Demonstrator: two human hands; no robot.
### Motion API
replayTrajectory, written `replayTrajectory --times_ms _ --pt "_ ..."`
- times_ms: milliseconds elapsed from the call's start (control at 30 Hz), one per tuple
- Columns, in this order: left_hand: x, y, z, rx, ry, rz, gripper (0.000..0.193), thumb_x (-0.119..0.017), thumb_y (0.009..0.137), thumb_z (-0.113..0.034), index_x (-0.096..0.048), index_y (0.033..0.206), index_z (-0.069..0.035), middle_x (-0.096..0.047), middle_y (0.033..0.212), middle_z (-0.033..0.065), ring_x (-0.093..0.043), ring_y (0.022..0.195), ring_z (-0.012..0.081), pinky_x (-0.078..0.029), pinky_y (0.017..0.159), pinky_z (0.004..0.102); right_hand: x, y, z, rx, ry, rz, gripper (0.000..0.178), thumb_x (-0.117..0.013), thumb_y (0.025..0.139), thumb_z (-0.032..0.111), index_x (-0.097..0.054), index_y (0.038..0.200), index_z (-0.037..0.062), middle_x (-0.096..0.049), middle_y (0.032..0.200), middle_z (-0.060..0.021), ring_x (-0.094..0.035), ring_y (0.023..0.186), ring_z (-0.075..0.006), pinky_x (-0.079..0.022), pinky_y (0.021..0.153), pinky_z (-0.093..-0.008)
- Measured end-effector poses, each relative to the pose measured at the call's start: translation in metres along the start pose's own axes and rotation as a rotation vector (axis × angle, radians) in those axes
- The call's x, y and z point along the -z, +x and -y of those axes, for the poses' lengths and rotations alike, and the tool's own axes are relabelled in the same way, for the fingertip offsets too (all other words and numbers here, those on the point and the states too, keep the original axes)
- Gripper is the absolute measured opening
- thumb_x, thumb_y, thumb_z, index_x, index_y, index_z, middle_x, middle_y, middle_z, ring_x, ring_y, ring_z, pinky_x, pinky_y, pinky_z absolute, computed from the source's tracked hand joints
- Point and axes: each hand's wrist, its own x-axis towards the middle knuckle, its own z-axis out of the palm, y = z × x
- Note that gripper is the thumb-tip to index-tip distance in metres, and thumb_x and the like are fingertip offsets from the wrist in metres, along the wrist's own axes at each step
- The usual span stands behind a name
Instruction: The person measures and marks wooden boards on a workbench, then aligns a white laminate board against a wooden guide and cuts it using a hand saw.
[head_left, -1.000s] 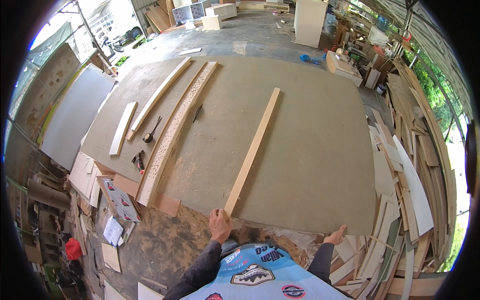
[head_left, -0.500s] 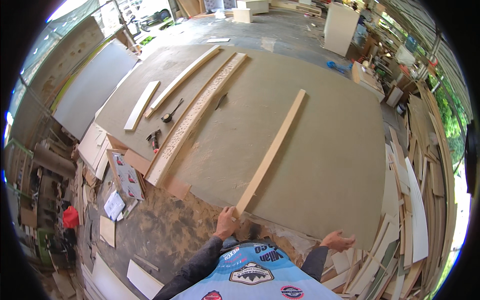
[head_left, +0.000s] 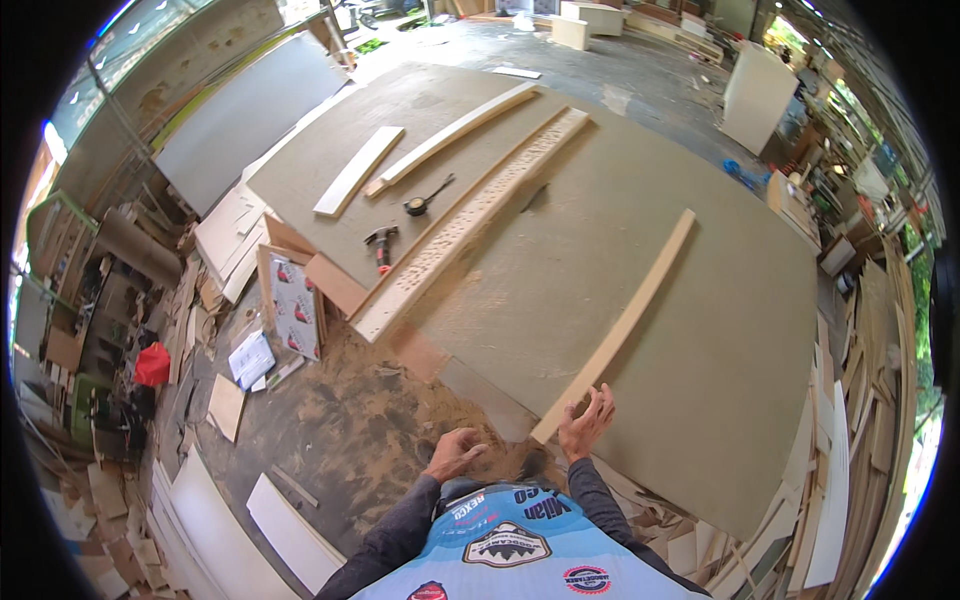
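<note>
A long plain wooden strip (head_left: 622, 325) lies on the large flat brown board tabletop (head_left: 740, 370), its near end close to the edge in front of me. Right beside that near end is my right hand (head_left: 587, 425), fingers spread and pointing up, at the strip's right side; whether it touches the wood I cannot tell. My left hand (head_left: 456, 455) hovers left of the strip, off the table's near edge, loosely curled and holding nothing. Farther left on the tabletop lies a long wooden channel piece (head_left: 475, 220) dotted with holes or chips.
A hammer (head_left: 381, 248), a tape measure (head_left: 416, 206) and two pale strips, a short one (head_left: 360, 170) and a long one (head_left: 455, 138), lie on the table's left part. Offcuts (head_left: 835, 450) pile up along the right. Sawdust covers the floor (head_left: 390, 400) at the near left, beside a framed panel (head_left: 294, 305).
My left hand has let go of the strip's near end and moved off it. My right hand has come leftward to the strip. The view has turned, shifting the scene rightward.
</note>
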Motion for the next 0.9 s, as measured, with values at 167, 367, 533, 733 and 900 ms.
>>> replayTrajectory --times_ms 167,367,533,733,900 --pt "0.078 -0.054 0.107 0.285 0.054 -0.221 0.047 -0.077 0.081 -0.033 -0.069 0.109 0.004 -0.072 0.094 0.0192 -0.07 0.086 0.0271 -0.054 0.077 0.0367 -0.031 -0.011 0.063 0.195 -0.01 0.049 0.048 -0.065 0.078 0.018 -0.055 0.122 0.0036 -0.044 0.138 -0.0182 -0.042 0.126 -0.0393 -0.031 0.107 -0.0531" --pt "0.162 -0.117 0.22 0.482 -0.009 -0.395 0.043 -0.076 0.078 -0.032 -0.072 0.102 0.004 -0.073 0.095 0.0201 -0.071 0.089 0.0284 -0.055 0.081 0.0364 -0.1 -0.038 0.139 0.258 0.03 0.116 0.041 -0.062 0.081 0.018 -0.057 0.12 0.0048 -0.048 0.136 -0.018 -0.045 0.123 -0.0373 -0.033 0.106 -0.0519" --pt "0.23 -0.11 0.248 0.484 -0.054 -0.505 0.04 -0.076 0.079 -0.03 -0.072 0.102 0.003 -0.074 0.093 0.0173 -0.071 0.086 0.0246 -0.054 0.08 0.0345 -0.168 -0.053 0.215 0.276 0.122 0.182 0.039 -0.063 0.081 0.017 -0.058 0.118 0.0043 -0.048 0.135 -0.0178 -0.047 0.121 -0.037 -0.033 0.106 -0.0515" --pt "0.309 -0.047 0.206 0.313 -0.152 -0.559 0.034 -0.073 0.084 -0.025 -0.07 0.103 0.003 -0.073 0.091 0.0138 -0.069 0.082 0.0203 -0.054 0.077 0.0324 -0.225 -0.05 0.285 0.352 0.204 0.31 0.037 -0.063 0.082 0.014 -0.059 0.117 0.0046 -0.054 0.126 -0.0165 -0.049 0.122 -0.0347 -0.035 0.106 -0.0475" --pt "0.357 0.027 0.173 0.163 -0.24 -0.531 0.031 -0.072 0.087 -0.02 -0.068 0.109 0.002 -0.073 0.094 0.0117 -0.068 0.081 0.0162 -0.054 0.075 0.0303 -0.266 -0.026 0.302 0.253 0.266 0.316 0.029 -0.062 0.083 0.011 -0.059 0.111 0.0042 -0.06 0.113 -0.0141 -0.057 0.104 -0.0315 -0.043 0.095 -0.0436"
